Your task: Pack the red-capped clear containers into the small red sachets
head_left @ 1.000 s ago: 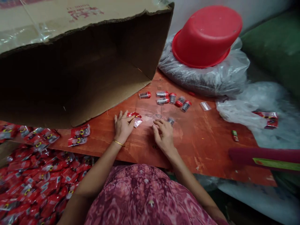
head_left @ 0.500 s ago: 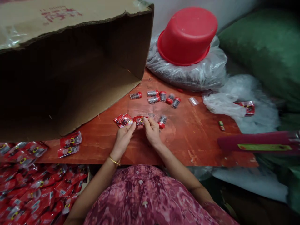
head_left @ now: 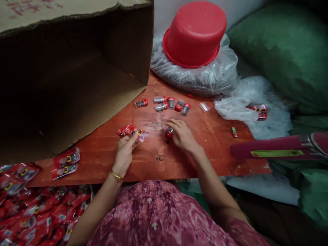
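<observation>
My left hand is closed on a small red printed packet with a clear plastic end, pinched between thumb and fingers. Under or beside it, farther left, lies more red packaging. My right hand reaches over a small clear tube with a red cap, its fingers stretched out and apart. The fingers hide part of this tube, and whether they touch it is unclear. Behind the hands, several similar red-capped tubes with dark contents lie or stand on the red table.
A big open cardboard box fills the left. Red packets lie by its front edge, above a heap of packets. Behind stands an upturned red basin on a plastic-wrapped bundle. A dark pink bar juts in from the right.
My right hand has let go of the packet and moved right to the red-capped tube. My left hand keeps the packet. The camera view has shifted slightly to the right.
</observation>
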The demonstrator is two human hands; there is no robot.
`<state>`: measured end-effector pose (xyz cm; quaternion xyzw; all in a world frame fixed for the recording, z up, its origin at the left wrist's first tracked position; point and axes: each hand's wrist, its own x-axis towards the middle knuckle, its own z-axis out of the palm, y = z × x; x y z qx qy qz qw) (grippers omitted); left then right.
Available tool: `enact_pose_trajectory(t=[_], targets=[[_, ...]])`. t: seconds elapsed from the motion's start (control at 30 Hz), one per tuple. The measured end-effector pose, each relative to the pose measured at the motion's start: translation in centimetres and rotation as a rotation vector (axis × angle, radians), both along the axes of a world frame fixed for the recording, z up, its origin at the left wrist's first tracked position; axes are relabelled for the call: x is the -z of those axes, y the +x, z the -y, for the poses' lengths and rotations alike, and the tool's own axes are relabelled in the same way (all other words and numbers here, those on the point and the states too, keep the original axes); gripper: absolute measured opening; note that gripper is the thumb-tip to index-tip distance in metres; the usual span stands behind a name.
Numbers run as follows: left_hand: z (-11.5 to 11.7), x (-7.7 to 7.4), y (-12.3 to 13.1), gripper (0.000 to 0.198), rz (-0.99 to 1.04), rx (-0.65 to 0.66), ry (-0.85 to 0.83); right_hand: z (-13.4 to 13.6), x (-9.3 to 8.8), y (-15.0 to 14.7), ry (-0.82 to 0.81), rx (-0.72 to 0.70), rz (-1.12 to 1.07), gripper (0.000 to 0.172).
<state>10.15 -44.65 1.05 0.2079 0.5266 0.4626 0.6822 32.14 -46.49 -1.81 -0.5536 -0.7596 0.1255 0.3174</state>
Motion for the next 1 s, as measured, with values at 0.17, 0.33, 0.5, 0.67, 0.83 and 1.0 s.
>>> enact_pose_trajectory(t=[0.17,0.33,0.5,0.67,0.83,1.0], targets=[[-0.2,-0.2,0.5,0.031,0.073,0.117,-0.094,-1.6,1.6,4.9,-0.11,-0.163,0.167,0.031],[0.0,-0.3,0.8,0.031,0.084,0.132,-0.083,1.3,1.8,2.2,-0.196,0.024,-0.247,0.029],[0.1,-0.3,0.9,0.038,0.032,0.164,-0.035,5.1,0.0,-1.7,-0.474,0.045,-0.791,0.028],[0.6,-0.5,1.2,0.04,-0.002,0.211,0.041,4.9,-1.0,-3.5,-0.546,0.007,-0.885,0.022],[0.8,-0.4,0.9,0.036,-0.024,0.251,0.14,4.2,-0.9,-4.1,-0.628,0.002,-0.906,0.024],[1.1,-0.2,1.3,0.036,-0.03,0.214,0.163,4.5,-0.4,-5.0,-0.647,0.055,-1.029,0.028]])
